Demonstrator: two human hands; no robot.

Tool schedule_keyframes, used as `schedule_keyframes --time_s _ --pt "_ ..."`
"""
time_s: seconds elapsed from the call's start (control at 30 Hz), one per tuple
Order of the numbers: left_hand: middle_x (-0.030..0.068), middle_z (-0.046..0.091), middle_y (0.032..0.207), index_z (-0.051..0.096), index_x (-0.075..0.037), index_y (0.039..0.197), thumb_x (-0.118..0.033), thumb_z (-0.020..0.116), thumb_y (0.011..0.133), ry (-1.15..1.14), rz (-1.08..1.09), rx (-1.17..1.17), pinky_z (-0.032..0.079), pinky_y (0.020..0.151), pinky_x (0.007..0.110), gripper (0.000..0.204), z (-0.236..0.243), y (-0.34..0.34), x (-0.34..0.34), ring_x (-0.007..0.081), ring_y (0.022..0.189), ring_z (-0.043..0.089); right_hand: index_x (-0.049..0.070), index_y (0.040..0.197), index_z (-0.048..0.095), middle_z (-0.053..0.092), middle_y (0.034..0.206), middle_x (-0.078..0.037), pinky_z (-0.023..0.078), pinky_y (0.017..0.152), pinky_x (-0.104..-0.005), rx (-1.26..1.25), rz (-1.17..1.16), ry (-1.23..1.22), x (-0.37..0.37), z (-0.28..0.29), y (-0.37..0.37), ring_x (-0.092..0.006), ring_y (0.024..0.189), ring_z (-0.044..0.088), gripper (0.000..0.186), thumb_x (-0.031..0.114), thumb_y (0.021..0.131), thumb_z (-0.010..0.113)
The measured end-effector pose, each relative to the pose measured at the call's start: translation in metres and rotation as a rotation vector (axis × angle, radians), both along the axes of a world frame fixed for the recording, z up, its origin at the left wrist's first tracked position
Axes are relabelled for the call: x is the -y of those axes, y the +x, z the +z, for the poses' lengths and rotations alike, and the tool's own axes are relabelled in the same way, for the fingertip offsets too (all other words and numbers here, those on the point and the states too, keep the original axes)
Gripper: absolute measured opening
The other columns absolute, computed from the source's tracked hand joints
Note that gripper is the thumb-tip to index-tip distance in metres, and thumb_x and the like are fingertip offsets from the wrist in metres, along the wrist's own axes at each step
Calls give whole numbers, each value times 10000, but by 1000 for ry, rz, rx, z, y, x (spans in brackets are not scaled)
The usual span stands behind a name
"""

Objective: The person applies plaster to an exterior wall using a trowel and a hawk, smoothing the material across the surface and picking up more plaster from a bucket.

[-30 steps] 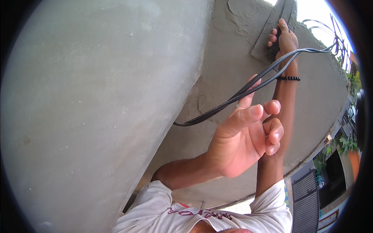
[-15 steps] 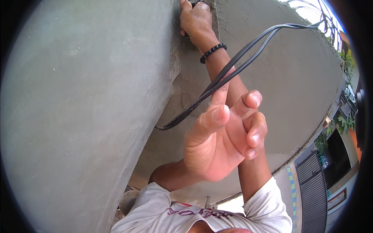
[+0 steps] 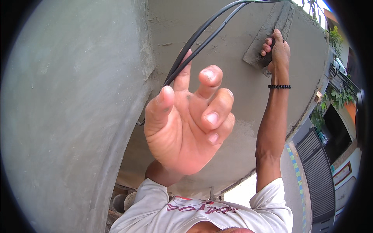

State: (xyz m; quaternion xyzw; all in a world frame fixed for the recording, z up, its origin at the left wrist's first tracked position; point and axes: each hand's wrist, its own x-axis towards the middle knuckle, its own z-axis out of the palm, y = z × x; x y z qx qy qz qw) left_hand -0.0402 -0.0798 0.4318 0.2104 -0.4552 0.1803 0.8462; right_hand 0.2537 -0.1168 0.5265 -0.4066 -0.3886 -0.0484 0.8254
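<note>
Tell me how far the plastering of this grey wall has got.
Most of the grey cement wall already looks coated. In hand: the right hand presses a flat rectangular float against it, while the left hand holds black cables aside. Left: rough ridges and marks near the corner edge.

The black cables (image 3: 202, 39) vanish behind the left hand (image 3: 186, 124) and past the top edge.

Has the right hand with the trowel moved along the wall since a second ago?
Cannot tell. The right hand presses the trowel to the plastered wall, but the head camera swung between frames and the wall has no fixed mark.
</note>
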Motion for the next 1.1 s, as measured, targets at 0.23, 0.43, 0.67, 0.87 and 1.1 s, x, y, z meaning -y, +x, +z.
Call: schedule_keyframes --time_s 0.23,0.43,0.67,0.87,1.1 --pt "68 429 1165 393 11 1314 -272 599 924 -26 -4 -28 440 620 301 524 7 -7 0 181 844 490 81 884 440 487 664 -25 418 409 -277 -106 -144 37 81 -66 90 -113 492 468 294 337 958 564" --pt "64 442 1198 421 -135 1399 -312 553 952 -24 4 -1 446 663 305 499 -1 0 -1 195 875 494 81 853 421 484 662 -28 427 405 -276 -60 -27 35 77 -92 7 -120 484 484 293 316 974 547" --pt "56 437 1214 384 -155 1429 -335 530 966 -31 -116 72 446 672 333 518 6 9 10 210 895 504 56 985 499 551 801 -21 438 580 -240 118 348 -61 -47 -96 -123 -114 715 523 247 297 965 551" --pt "65 474 1149 366 -263 1337 -252 575 948 -27 -28 -37 481 658 336 442 1 -1 -3 235 878 573 16 827 480 535 654 -57 436 427 -294 133 356 -227 -141 11 -203 -131 484 505 297 277 947 556" --pt "99 450 1143 -64 -295 1501 -222 639 910 -35 144 -87 482 561 349 922 -5 -15 -10 239 783 601 28 905 422 509 639 -57 429 389 -287 99 512 -386 -179 -57 -229 -130 447 484 320 315 956 553"
